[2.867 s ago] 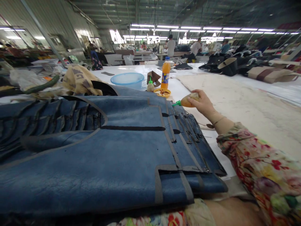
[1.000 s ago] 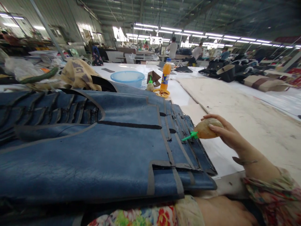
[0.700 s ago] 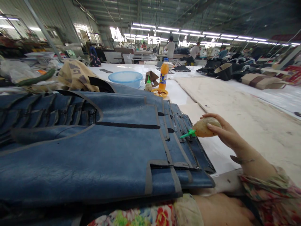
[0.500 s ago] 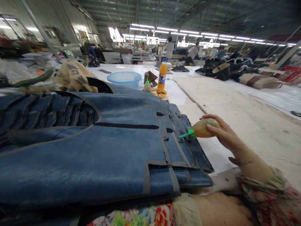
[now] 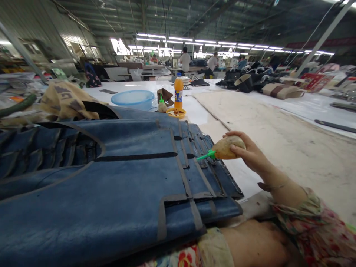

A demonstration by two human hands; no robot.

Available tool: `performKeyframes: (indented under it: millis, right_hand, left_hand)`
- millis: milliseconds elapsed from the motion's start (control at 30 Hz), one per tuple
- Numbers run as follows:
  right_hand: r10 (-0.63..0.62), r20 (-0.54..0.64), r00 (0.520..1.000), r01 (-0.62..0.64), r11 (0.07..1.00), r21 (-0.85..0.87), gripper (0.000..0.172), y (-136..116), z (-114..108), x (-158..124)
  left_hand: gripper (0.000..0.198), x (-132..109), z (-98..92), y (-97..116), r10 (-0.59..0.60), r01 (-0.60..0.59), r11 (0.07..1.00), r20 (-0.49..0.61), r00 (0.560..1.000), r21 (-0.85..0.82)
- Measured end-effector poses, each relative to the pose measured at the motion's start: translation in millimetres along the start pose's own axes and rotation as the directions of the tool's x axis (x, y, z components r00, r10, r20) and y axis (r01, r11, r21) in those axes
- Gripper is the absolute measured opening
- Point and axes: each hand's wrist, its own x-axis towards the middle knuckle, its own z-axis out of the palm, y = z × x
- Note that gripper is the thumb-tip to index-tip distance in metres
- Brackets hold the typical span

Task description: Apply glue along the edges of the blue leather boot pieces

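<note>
A stack of blue leather-like pieces (image 5: 133, 178) with grey and black edge strips covers the left and middle of the view. My right hand (image 5: 247, 150) is wrapped round a squeeze bottle (image 5: 228, 147), whose green nozzle (image 5: 206, 155) points left, at the layered edges of the stack. At the bottom, my left hand (image 5: 258, 243) lies near the stack's front edge, below my right forearm. Its fingers are bent down into shadow, and what they hold, if anything, is hidden.
Behind the stack stand a blue basin (image 5: 132, 99), an orange drink bottle (image 5: 178, 91), a yellow dish (image 5: 175, 112) and a second green-tipped bottle (image 5: 161, 106). Pale sheeting (image 5: 278, 126) covers the table at right. Several people are far back.
The view has turned right, so most things sit further left. The green nozzle has moved slightly left over the stack, close to a black oval mark. My right hand still holds the bottle.
</note>
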Motion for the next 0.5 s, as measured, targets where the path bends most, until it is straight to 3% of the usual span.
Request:
performKeyframes:
  millis: [100,300,500]
  right_hand:
    - [-0.042,0.015,0.999,0.044,0.995,-0.087,0.044,-1,4,-6]
    - [-0.158,-0.012,0.987,0.154,0.974,-0.166,0.045,-2,16,-2]
    - [-0.143,-0.017,0.99,0.139,0.977,-0.16,0.045,-2,14,1]
  left_hand:
    - [0.019,2,-3.3,0,0.005,-0.005,1.0,0.052,0.999,0.011]
    - [0.021,3,-3.3,0,-0.012,0.012,1.0,0.051,0.999,-0.002]
    - [0.018,3,-2.8,0,-0.01,0.01,1.0,0.042,0.999,0.004]
